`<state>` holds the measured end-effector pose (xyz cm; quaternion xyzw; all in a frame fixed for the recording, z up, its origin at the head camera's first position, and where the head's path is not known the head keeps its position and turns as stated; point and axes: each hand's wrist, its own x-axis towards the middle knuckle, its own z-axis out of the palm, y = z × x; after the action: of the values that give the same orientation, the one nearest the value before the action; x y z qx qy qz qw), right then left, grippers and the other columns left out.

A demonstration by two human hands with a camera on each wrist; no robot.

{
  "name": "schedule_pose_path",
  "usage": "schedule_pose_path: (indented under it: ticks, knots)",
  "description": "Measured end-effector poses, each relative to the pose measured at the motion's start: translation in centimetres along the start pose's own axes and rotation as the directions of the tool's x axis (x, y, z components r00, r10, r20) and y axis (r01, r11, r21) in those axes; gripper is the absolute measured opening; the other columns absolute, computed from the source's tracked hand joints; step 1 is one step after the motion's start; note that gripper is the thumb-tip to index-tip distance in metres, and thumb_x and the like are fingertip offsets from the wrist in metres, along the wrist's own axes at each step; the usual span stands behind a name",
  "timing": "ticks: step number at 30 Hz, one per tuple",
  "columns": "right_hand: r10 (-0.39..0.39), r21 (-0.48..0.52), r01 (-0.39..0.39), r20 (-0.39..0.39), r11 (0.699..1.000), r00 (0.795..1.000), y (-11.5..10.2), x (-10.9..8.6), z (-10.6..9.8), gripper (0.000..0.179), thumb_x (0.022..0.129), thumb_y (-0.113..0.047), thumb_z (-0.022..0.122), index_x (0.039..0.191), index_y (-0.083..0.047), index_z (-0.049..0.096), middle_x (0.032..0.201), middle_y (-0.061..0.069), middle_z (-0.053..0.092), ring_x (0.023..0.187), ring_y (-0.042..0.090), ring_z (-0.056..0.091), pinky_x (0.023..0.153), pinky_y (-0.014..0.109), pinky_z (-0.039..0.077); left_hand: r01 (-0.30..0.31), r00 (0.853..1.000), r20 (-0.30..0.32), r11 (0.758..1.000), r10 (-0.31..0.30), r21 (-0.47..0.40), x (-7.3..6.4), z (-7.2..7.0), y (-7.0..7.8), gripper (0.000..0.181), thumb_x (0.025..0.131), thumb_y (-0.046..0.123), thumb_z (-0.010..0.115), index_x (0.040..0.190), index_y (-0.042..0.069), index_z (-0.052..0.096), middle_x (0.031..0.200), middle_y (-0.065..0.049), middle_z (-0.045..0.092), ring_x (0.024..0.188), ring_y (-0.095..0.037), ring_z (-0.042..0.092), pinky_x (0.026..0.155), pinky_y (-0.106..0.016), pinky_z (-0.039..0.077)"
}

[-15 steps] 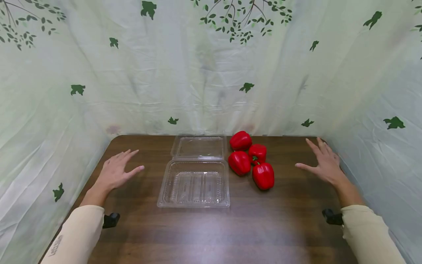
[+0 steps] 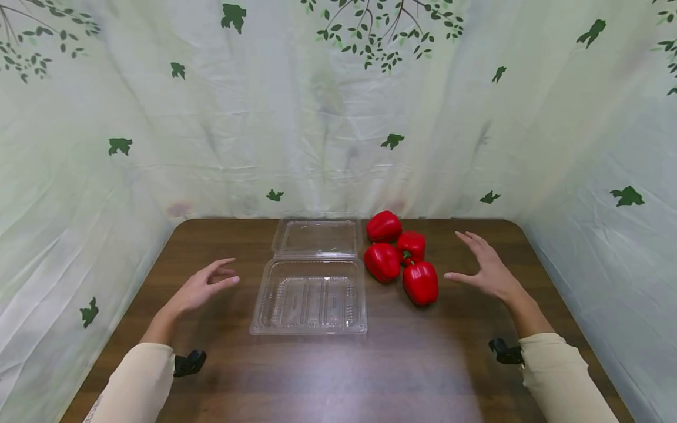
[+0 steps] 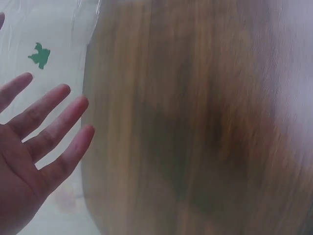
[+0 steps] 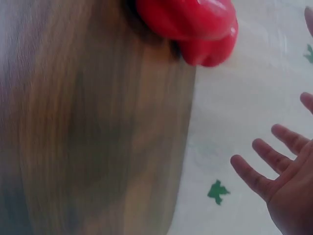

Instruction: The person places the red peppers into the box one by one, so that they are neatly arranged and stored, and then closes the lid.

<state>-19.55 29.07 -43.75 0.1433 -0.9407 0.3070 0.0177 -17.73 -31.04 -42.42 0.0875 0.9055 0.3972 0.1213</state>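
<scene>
A clear plastic clamshell container (image 2: 308,326) lies on the table with its lid (image 2: 317,237) folded back toward the rear. Right beside it sit several red bell peppers (image 2: 421,284) in a cluster. In the head view my left hand (image 2: 198,289) hovers over the table to the left of the container, fingers spread and holding nothing. My right hand (image 2: 489,271) is to the right of the peppers, its thumb nearest the front one, with nothing in its grasp. The right wrist view shows the spread fingers (image 4: 252,176) apart from the red peppers (image 4: 188,17).
The brown wooden table (image 2: 317,382) has rounded far corners. A pale curtain (image 2: 238,147) printed with green leaves hangs behind it and along both sides. A dark wrist camera (image 2: 190,363) is strapped at the left sleeve, another (image 2: 505,351) at the right.
Both hands have moved inward: the right one leftward to near the peppers, the left one slightly right and nearer the body. The container and peppers stay put.
</scene>
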Motion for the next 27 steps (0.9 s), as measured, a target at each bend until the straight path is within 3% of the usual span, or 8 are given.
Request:
schedule_pose_path:
  ticks: [3,7,12,20,27]
  knots:
    - [0.004,0.015,-0.004,0.019,1.000,1.000,-0.4,0.3,0.9,0.092,0.078,-0.041,0.077,0.150,-0.010,0.029,0.152,0.025,0.021,0.137,0.047,0.022,0.100,0.073,0.027,-0.012,0.999,0.047,0.991,0.018,-0.134,0.0,0.9,-0.2,0.061,0.099,0.027,0.053,0.147,-0.003,0.028,0.135,-0.034,0.045,0.119,-0.047,0.050,0.091,-0.055,0.048]
    - [0.011,0.036,-0.013,0.046,0.999,0.999,-0.9,0.6,2.1,0.088,0.078,-0.043,0.076,0.148,-0.011,0.034,0.152,0.024,0.023,0.136,0.046,0.023,0.099,0.072,0.030,-0.009,0.995,0.091,0.962,0.035,-0.274,0.2,1.9,-0.4,0.058,0.100,0.020,0.051,0.146,-0.006,0.027,0.134,-0.038,0.043,0.115,-0.050,0.052,0.088,-0.052,0.052]
    - [0.014,0.046,-0.017,0.069,0.999,0.998,-1.5,1.0,3.3,0.085,0.077,-0.045,0.076,0.146,-0.010,0.038,0.150,0.023,0.026,0.135,0.044,0.025,0.098,0.069,0.034,0.008,0.996,0.088,0.925,0.028,-0.381,0.3,2.8,-0.3,0.058,0.099,0.016,0.053,0.144,-0.008,0.026,0.131,-0.041,0.043,0.105,-0.045,0.059,0.082,-0.050,0.055]
    - [0.015,0.066,-0.020,0.078,0.998,0.997,-2.8,1.6,4.9,0.078,0.076,-0.045,0.076,0.140,-0.010,0.047,0.144,0.021,0.032,0.130,0.041,0.032,0.095,0.065,0.041,0.096,0.995,0.069,0.871,-0.072,-0.482,0.1,4.3,-0.4,0.061,0.097,0.016,0.057,0.144,-0.009,0.027,0.133,-0.037,0.045,0.098,-0.030,0.063,0.082,-0.047,0.056]
    - [0.022,0.063,-0.027,0.081,0.998,0.996,-3.2,2.0,6.0,0.073,0.075,-0.040,0.079,0.136,-0.011,0.052,0.140,0.019,0.037,0.126,0.039,0.036,0.089,0.059,0.049,0.152,0.988,0.051,0.865,-0.146,-0.478,0.3,5.2,0.0,0.060,0.096,0.020,0.059,0.142,-0.008,0.033,0.127,-0.027,0.054,0.092,-0.021,0.062,0.079,-0.039,0.057]
